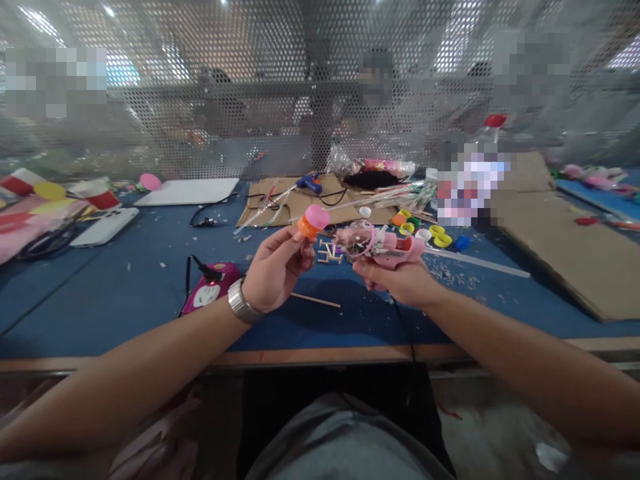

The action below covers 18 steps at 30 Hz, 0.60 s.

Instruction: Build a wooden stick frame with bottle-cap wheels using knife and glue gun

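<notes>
My left hand [280,270], with a silver watch on its wrist, pinches an orange bottle cap [309,229] between thumb and fingers. A pink round cap [318,217] sits against it on top. To the right, my right hand [395,280] is wrapped round a pink glue gun [395,247], its front end pointing left toward the caps. Whitish strands and clumps cover its front. Below and between my hands, a small frame of light sticks [331,252] is visible; whether it touches either hand I cannot tell. A thin wooden stick [316,301] lies on the blue table.
Several coloured bottle caps [440,239] lie right of centre. A blue glue gun [310,182] rests on cardboard [255,207] behind. At left are a magenta power socket [215,290] and white phone [105,227]; at right, a bottle [493,130] and large cardboard sheet [565,247].
</notes>
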{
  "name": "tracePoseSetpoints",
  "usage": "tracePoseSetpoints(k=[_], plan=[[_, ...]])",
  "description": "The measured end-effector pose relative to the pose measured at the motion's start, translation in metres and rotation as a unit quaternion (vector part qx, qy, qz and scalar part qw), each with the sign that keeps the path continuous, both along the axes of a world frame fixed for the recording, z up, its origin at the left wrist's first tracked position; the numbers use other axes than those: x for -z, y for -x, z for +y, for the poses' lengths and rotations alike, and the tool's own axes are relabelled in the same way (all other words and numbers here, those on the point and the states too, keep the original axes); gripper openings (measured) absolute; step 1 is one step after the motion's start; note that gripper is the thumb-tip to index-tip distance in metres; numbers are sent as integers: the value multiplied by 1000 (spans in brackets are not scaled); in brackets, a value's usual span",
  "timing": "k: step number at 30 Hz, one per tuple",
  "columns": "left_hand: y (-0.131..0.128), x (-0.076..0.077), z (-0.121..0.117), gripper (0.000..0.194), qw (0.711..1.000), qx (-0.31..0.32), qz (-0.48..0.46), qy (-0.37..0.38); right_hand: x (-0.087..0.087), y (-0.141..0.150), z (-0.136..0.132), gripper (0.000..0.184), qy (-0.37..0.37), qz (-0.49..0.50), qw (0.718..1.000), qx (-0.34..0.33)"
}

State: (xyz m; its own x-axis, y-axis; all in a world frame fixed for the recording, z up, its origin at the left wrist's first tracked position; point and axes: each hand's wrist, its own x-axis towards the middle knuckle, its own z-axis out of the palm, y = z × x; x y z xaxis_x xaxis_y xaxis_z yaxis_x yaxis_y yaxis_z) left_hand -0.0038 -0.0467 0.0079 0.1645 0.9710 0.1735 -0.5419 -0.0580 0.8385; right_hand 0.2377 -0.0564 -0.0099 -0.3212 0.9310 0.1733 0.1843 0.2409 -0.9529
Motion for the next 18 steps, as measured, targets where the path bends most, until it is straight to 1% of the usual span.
tracePoseSetpoints(k=[7,14,18], plan=[[-1,-1,-1,17,1000,-2,-1,-5,1,0,-1,50,8,-17,1000,15],[0,0,-1,21,1000,-3,-3,-7,5,-3,2,56,2,-42,999,21],[-1,-1,-1,20,1000,-4,2,-5,5,-4,3,57,-7,-54,998,20]])
